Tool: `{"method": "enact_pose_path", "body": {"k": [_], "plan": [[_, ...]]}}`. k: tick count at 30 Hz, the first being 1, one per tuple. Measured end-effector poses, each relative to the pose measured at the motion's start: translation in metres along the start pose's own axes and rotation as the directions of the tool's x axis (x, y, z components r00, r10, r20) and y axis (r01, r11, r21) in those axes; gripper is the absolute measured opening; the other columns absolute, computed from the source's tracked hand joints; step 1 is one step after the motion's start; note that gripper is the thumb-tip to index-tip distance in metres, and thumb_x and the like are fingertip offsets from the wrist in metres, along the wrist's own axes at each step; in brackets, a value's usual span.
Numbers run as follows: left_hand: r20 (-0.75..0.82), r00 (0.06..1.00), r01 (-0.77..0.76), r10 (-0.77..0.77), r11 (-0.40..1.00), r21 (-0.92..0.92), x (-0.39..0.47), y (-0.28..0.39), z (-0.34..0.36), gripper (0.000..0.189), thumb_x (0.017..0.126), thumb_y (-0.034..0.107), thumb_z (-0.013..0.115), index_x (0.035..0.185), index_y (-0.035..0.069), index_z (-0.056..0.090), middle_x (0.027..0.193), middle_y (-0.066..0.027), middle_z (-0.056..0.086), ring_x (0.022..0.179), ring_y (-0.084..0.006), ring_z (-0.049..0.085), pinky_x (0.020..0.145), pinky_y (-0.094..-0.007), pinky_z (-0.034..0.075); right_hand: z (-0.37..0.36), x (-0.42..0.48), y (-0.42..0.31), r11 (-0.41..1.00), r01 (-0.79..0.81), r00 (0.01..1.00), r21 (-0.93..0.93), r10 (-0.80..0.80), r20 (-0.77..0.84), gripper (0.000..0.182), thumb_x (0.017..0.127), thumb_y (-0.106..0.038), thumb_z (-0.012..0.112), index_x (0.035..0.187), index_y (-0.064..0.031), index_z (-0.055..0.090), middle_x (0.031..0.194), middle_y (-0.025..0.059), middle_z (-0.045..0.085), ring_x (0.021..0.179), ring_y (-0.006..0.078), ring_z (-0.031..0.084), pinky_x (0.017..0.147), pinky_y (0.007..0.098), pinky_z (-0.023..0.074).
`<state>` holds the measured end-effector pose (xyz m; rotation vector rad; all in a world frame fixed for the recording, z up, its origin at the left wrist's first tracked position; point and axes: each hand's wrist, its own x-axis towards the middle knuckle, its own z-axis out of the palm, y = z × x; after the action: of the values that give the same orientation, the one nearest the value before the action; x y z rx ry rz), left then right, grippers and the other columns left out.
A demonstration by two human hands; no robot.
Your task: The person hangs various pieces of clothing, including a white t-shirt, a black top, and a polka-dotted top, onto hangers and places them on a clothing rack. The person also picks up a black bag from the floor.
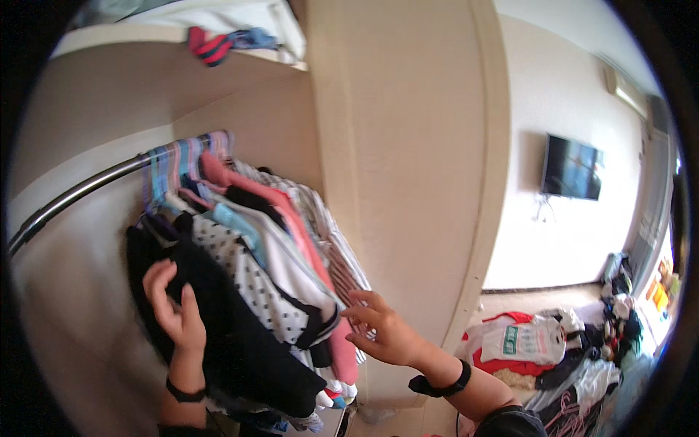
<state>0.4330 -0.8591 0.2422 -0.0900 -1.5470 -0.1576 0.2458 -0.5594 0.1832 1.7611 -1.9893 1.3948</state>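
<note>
My left hand (180,311) is in front of a black garment (235,322), which hangs nearest me on the rail. Its fingers are curled and apart with nothing between them; whether they touch the cloth I cannot tell. My right hand (382,330), also with spread fingers and holding nothing, is beside the sleeve ends of the hanging clothes. Behind the black garment hang a white top with black dots (267,295), a light blue one (240,224) and a pink one (300,240). Striped clothing (344,257) is deeper in. Pastel hangers (188,155) sit close together on the metal rail (82,191).
Above the rail is a shelf (120,41), with a red and black striped cloth (210,48) over its edge. A wooden wardrobe panel (409,164) stands to the right. Beyond it, clothes (524,344) and pink hangers (570,415) lie in a heap below a wall-mounted television (572,166).
</note>
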Motion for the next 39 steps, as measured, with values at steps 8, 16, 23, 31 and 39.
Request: {"method": "enact_pose_path", "body": {"k": [8, 16, 23, 31, 39], "plan": [[0.236, 0.944, -0.179, 0.229, 0.96, -0.214, -0.092, 0.112, 0.071, 0.01, 0.086, 0.012, 0.057, 0.091, 0.003, 0.056, 0.107, -0.019, 0.052, 0.1, -0.0334, 0.049, 0.087, -0.0472, 0.04, -0.047, -0.152, 0.074, 0.92, -0.392, 0.92, -0.034, 0.392, 0.004, 0.035, 0.084, -0.017, 0.071, 0.117, -0.0077, 0.063, 0.135, 0.0218, 0.046, 0.092, 0.0287, 0.065, 0.078, 0.0375, 0.0553], [0.629, 0.771, 0.432, -0.098, 0.806, -0.404, -0.202, 0.224, 0.165, 0.015, 0.078, 0.001, 0.063, 0.092, 0.005, 0.068, 0.103, -0.016, 0.059, 0.094, -0.0288, 0.058, 0.082, -0.0373, 0.047, -0.126, -0.3, 0.075, 0.789, -0.614, 0.765, 0.015, 0.599, -0.238, 0.033, 0.084, -0.015, 0.072, 0.115, -0.0059, 0.065, 0.128, 0.0195, 0.051, 0.085, 0.0202, 0.066, 0.072, 0.0317, 0.0565], [0.807, 0.587, 0.599, 0.058, 0.639, -0.482, -0.241, 0.312, 0.216, 0.01, 0.082, 0.003, 0.063, 0.091, 0.004, 0.068, 0.099, -0.013, 0.062, 0.092, -0.0281, 0.062, 0.08, -0.0362, 0.05, -0.172, -0.426, 0.057, 0.682, -0.728, 0.585, 0.071, 0.673, -0.452, 0.032, 0.083, -0.01, 0.071, 0.114, -0.0041, 0.065, 0.122, 0.0156, 0.054, 0.082, 0.0188, 0.067, 0.071, 0.0289, 0.0544], [0.87, 0.449, 0.717, 0.205, 0.498, -0.488, -0.261, 0.394, 0.261, 0.012, 0.083, 0.001, 0.064, 0.093, 0.003, 0.07, 0.096, -0.0122, 0.066, 0.086, -0.0254, 0.066, 0.075, -0.0324, 0.053, -0.212, -0.501, 0.018, 0.522, -0.839, 0.366, 0.151, 0.748, -0.554, 0.029, 0.084, -0.009, 0.069, 0.111, 0.0009, 0.065, 0.107, 0.0134, 0.061, 0.079, 0.0172, 0.068, 0.069, 0.028, 0.0534], [0.859, 0.281, 0.735, 0.429, 0.48, -0.48, -0.278, 0.433, 0.305, 0.013, 0.086, 0.005, 0.064, 0.098, 0.004, 0.07, 0.097, -0.0113, 0.066, 0.086, -0.0227, 0.066, 0.073, -0.0315, 0.055, -0.219, -0.55, 0.015, 0.471, -0.854, 0.253, 0.219, 0.745, -0.618, 0.031, 0.083, -0.01, 0.072, 0.113, -0.0026, 0.067, 0.084, 0.0053, 0.062, 0.068, 0.0094, 0.059, 0.06, 0.0243, 0.0485]]}}
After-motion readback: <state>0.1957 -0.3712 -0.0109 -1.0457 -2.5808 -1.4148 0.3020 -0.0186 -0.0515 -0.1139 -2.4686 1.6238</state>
